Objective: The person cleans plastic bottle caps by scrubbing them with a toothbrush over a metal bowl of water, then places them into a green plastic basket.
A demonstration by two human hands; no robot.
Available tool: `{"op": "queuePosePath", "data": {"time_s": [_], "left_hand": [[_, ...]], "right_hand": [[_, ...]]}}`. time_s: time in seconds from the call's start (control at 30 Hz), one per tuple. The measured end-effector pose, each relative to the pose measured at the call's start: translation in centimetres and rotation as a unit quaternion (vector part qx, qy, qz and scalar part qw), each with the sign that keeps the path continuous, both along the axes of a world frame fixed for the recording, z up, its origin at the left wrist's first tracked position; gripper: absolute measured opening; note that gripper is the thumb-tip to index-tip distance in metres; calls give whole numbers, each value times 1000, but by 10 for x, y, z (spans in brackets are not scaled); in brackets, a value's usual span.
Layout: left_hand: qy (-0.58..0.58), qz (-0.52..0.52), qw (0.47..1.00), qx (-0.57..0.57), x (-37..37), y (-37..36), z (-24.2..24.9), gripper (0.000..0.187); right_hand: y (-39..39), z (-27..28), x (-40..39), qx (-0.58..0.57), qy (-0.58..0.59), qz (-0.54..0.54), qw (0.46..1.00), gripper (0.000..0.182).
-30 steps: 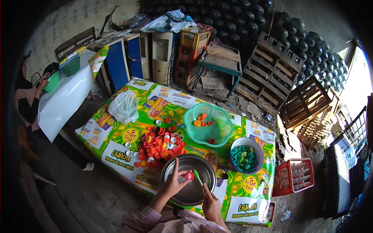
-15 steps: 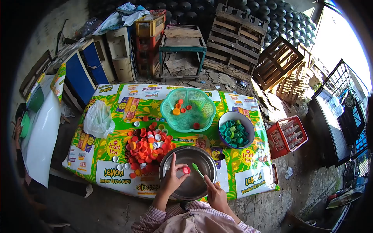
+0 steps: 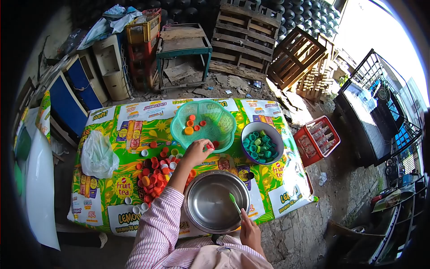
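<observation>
My left hand reaches over the near rim of the green plastic basket, its fingertips closed on a red bottle cap. Several orange and red caps lie inside the basket. My right hand grips a slim green tool whose exact kind I cannot make out; its green end points up over the steel bowl. A pile of red, orange and white caps spreads on the table, partly hidden by my left arm.
A white bowl of green caps stands right of the basket. A crumpled plastic bag lies at the table's left. Beyond the right edge sits a red crate of bottles. Wooden pallets and a small table stand behind.
My left hand has moved from above the steel bowl, forward to the green basket, carrying the red cap. My right hand stays by the bowl with the green tool. The camera view has shifted.
</observation>
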State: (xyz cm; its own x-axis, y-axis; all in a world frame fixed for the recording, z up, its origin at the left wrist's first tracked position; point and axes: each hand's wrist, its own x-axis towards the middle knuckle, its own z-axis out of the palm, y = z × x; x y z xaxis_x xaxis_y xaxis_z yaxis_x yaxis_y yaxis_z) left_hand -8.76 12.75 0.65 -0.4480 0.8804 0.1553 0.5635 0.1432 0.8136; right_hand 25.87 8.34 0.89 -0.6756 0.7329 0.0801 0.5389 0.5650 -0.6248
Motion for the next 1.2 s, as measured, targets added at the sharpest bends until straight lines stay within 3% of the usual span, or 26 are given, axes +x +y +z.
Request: {"op": "queuePosePath", "data": {"time_s": [0.1,0.2,0.37,0.47,0.5,0.6,0.63,0.77,0.97,1.1,1.2], "left_hand": [[4,-20,998,-67,-26,31,-26,33],[-93,-54,990,-93,-33,36,-30,74],[-131,51,983,120,-52,-17,-4,57],[-135,126,965,185,-54,-74,3,42],[-146,152,961,179,-48,-94,4,40],[-8,220,974,53,-17,-142,9,33],[74,204,976,29,-10,-153,1,29],[198,158,965,-62,28,-155,-21,29],[231,144,956,-107,30,-119,-61,28],[237,121,952,-152,23,-114,-63,24],[233,150,954,-112,22,-116,-56,20]], "right_hand": [[-4,5,2,12,-1,-26,1000,50],[-3,-2,8,15,2,-51,999,49],[5,5,-1,5,6,-50,999,48],[11,3,-10,-2,22,-18,1000,47],[13,3,-13,-20,20,-12,1000,47],[18,9,-29,1,47,19,999,47],[20,3,-32,2,50,22,999,47],[22,5,-44,-5,37,41,998,47],[13,10,-45,-15,32,43,998,45],[8,11,-35,-32,21,14,999,44],[11,5,-30,-13,52,5,999,43]]}}
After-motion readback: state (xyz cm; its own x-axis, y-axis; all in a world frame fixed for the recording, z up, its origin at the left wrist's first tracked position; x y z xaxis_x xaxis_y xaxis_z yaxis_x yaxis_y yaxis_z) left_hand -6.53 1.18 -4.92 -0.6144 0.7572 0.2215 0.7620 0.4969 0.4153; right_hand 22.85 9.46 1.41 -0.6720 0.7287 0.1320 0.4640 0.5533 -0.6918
